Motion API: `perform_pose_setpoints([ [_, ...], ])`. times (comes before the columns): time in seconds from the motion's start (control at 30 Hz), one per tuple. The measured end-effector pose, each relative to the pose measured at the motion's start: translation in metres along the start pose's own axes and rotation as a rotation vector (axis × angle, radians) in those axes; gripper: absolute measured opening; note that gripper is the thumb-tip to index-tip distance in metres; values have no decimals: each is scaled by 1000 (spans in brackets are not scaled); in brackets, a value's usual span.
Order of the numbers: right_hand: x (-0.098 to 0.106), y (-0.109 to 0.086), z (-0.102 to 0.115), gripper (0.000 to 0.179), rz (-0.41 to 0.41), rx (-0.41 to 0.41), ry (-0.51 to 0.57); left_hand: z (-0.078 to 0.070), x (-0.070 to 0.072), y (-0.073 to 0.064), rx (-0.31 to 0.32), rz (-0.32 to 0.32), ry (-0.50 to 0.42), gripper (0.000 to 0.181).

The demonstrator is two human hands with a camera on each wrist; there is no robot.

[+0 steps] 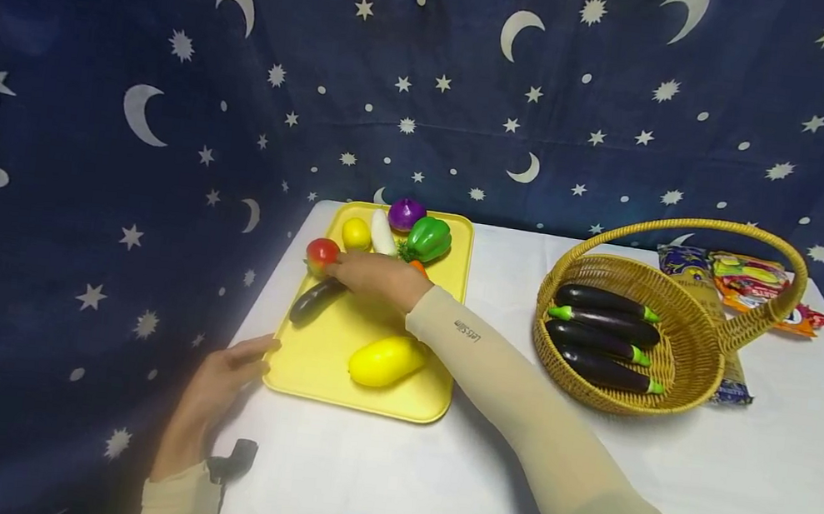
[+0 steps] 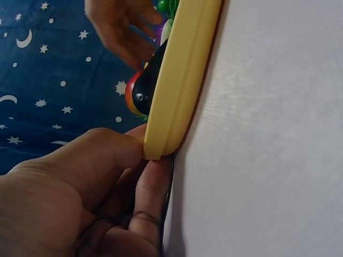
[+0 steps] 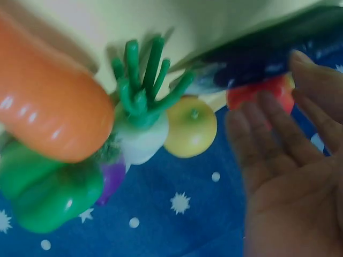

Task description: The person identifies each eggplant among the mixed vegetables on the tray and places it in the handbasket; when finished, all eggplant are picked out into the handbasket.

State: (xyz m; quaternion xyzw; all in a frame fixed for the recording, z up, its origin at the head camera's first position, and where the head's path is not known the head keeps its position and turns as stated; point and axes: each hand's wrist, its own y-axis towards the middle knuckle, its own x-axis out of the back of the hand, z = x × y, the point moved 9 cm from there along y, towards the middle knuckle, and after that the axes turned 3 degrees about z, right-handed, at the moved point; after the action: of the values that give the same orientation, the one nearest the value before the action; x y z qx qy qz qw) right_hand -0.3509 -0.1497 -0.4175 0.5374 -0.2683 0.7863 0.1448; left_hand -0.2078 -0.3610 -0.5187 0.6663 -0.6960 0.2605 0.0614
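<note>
My left hand (image 1: 222, 375) pinches the near left edge of a yellow tray (image 1: 337, 396); in the left wrist view the thumb lies against the rim and a finger is under it. The right hand (image 1: 379, 279) reaches over the tray's left half, its fingers loosely extended in the right wrist view (image 3: 289, 155). Beside its fingers are a dark eggplant (image 1: 311, 303), lying slantwise on the tray, and a round red fruit (image 1: 322, 256) at the left rim. The right hand and forearm partly cover an orange carrot (image 3: 53, 101).
Farther back on the tray are a lemon-yellow fruit (image 1: 356, 234), white radish (image 1: 383, 233), purple onion (image 1: 406, 214) and green pepper (image 1: 429, 239). A long yellow fruit (image 1: 386, 361) lies at the front. Rightward, a handled wicker basket (image 1: 701, 371) holds several eggplants (image 1: 604, 323), with snack packets (image 1: 749, 280) behind.
</note>
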Motion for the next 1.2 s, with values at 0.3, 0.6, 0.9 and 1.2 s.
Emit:
perform_pose_setpoints([
  [0.3, -4, 2, 0, 58, -21, -7, -136, -3, 0, 0, 23, -27, -12, 45],
  [0.6, -11, 9, -7, 53, 23, -30, -202, -5, -1, 0, -7, -16, -27, 45],
  [0.9, -16, -3, -10, 55, 109, -88, -73, -4, -2, 0, 12, -26, -40, 44],
  [1.2, -9, -22, -1, 59, 75, -34, -158, -10, -3, -3, 15, -18, -61, 46],
])
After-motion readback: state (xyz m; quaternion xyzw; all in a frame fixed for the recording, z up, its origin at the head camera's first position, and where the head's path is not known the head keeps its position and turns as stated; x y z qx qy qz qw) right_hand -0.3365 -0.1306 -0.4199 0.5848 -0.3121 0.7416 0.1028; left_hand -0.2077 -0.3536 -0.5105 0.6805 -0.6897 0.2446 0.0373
